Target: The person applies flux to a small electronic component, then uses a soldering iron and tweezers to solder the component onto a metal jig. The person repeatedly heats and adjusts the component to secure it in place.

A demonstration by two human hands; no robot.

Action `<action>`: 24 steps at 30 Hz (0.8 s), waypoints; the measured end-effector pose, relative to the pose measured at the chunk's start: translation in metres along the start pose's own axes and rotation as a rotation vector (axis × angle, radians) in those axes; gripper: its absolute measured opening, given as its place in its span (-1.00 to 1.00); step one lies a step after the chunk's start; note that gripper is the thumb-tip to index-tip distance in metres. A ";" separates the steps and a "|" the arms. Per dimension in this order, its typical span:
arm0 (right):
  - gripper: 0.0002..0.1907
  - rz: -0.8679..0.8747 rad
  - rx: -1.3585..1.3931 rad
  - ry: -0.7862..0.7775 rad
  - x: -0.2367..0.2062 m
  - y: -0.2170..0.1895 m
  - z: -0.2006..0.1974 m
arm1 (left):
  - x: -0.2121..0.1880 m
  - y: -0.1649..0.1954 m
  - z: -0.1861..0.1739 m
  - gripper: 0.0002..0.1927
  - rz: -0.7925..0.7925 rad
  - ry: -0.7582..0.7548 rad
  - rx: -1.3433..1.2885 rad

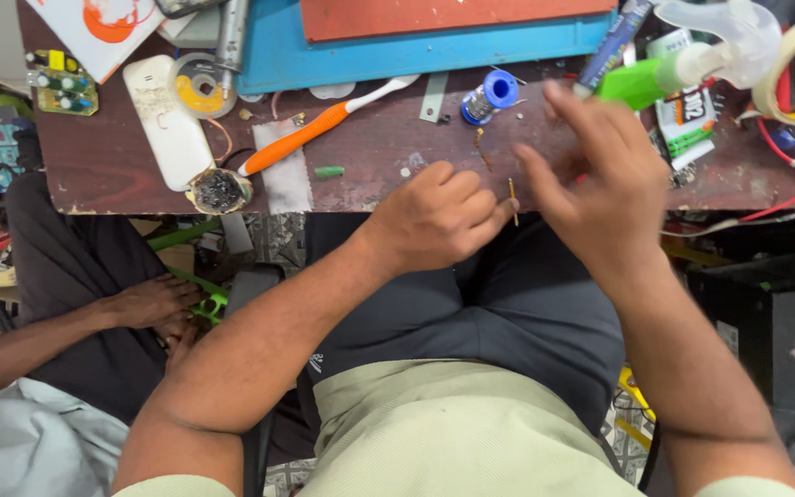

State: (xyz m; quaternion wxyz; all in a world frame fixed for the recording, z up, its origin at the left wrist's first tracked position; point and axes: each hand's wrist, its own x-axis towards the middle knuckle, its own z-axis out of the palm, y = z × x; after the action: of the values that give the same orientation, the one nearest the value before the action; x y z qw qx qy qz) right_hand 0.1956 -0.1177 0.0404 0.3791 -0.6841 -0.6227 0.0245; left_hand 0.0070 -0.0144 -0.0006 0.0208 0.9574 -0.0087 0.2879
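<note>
At the worktop edge: a thin brass-coloured pin (512,189), short and upright, above the lap.
Left hand (434,219): grip closed, fingertips pinch the pin.
Right hand (591,175): fingers spread open, holding nothing, just beside the pin.
Worktop (370,156): dark red, worn; blue solder spool (491,95) and orange toothbrush (319,129) behind.

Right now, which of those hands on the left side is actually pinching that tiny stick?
The person's own left hand pinches the thin stick; the co-worker's hand rests lower left.

A worn dark-red table (379,156) carries a toothbrush (319,124), blue mat (370,51), and solder spool (489,95).
</note>
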 end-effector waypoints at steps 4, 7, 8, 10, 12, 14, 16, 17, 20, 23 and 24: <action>-0.53 -0.045 -0.003 -0.124 0.033 0.004 0.018 | 0.000 0.003 -0.001 -0.85 -0.005 -0.005 -0.023; -0.61 -0.048 0.051 -0.101 0.033 0.008 0.015 | -0.002 0.004 0.000 -0.79 -0.011 -0.015 -0.022; -0.59 -0.040 0.089 -0.083 0.029 0.010 0.011 | -0.003 0.003 0.001 -0.78 -0.011 -0.017 -0.024; -0.54 -0.026 0.161 -0.056 0.016 0.013 -0.002 | -0.005 0.001 0.003 -0.77 -0.020 -0.028 -0.028; -0.50 -0.018 0.193 -0.094 0.001 0.016 -0.014 | -0.006 0.000 0.007 -0.77 -0.026 -0.026 -0.027; -0.49 -0.014 0.196 -0.179 -0.010 0.020 -0.022 | -0.008 -0.002 0.008 -0.77 -0.031 -0.033 -0.026; -0.46 -0.003 0.136 -0.223 -0.019 0.022 -0.023 | -0.007 -0.002 0.010 -0.78 -0.036 -0.038 -0.036; -0.44 0.005 0.105 -0.245 -0.022 0.023 -0.024 | -0.007 -0.002 0.010 -0.79 -0.039 -0.038 -0.046; -0.41 -0.023 0.075 -0.253 -0.026 0.023 -0.019 | -0.005 0.000 0.010 -0.82 -0.044 -0.032 -0.064; -0.43 -0.001 0.107 -0.301 -0.025 0.020 -0.014 | -0.002 0.001 0.008 -0.81 -0.051 -0.029 -0.057; -0.43 -0.005 0.099 -0.300 -0.024 0.019 -0.013 | -0.002 0.002 0.008 -0.81 -0.056 -0.029 -0.058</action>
State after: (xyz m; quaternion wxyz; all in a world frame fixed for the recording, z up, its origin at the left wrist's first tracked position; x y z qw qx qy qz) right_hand 0.2122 -0.1438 0.0286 0.3151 -0.6518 -0.6720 0.1559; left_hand 0.0098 -0.0164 -0.0081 0.0565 0.9604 0.0095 0.2728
